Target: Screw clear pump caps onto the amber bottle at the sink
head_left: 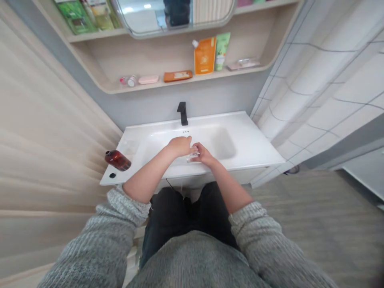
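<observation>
At left, one glossy brown bottle (118, 161) is already uncapped; centrally, the right hand (204, 155) holds a small transparent object (193, 155), the left hand (180, 146) grips unclearly.

Right of centre, the basin (223, 142) and the surface (256, 146) beyond leave room to pass; the hands (180, 147) fill the middle, below the black faucet (183, 115), and the brown bottle (118, 160) blocks mid-left.
</observation>
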`<state>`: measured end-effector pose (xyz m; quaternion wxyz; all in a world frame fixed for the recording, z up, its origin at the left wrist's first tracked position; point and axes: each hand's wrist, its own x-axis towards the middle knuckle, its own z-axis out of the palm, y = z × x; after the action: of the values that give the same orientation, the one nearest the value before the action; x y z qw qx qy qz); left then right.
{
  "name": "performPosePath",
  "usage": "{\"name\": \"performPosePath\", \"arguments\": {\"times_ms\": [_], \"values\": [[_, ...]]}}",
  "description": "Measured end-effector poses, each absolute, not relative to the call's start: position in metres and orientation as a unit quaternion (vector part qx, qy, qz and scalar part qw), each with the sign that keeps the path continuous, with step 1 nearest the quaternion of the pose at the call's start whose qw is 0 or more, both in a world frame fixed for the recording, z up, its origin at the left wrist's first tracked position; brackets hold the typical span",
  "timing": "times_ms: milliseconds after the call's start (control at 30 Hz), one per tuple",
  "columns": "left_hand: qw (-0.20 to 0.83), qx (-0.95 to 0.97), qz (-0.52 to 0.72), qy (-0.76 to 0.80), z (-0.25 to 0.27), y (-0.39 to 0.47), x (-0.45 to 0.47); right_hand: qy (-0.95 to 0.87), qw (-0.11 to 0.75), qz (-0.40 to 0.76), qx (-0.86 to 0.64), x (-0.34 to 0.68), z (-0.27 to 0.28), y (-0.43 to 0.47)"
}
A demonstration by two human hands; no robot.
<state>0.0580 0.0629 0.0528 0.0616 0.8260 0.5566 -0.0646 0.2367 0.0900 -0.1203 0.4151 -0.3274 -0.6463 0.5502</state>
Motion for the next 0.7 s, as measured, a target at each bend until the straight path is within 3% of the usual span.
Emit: {"name": "performPosePath", "arguments": {"times_ms": [200, 333, 567, 700], "values": [[0.081, 0.875, -0.082, 0.471, 0.0537, 0.0645, 0.0562, -0.637, 0.418, 0.563, -0.321, 0.2347, -0.1160, 0.0876], [0.072, 0.840, -0.096, 0.530, 0.0558, 0.0615, 0.0578, -0.639, 0.420, 0.555, -0.327, 0.2352, -0.1186, 0.0895], [0.049, 0.882, -0.056, 0.465, 0.0504, 0.0626, 0.0610, -0.646, 0.428, 0.544, -0.322, 0.2353, -0.1193, 0.0892], [0.053, 0.866, -0.106, 0.486, 0.0533, 0.0666, 0.0638, -0.650, 0.425, 0.543, -0.319, 0.2344, -0.1200, 0.0889]]}}
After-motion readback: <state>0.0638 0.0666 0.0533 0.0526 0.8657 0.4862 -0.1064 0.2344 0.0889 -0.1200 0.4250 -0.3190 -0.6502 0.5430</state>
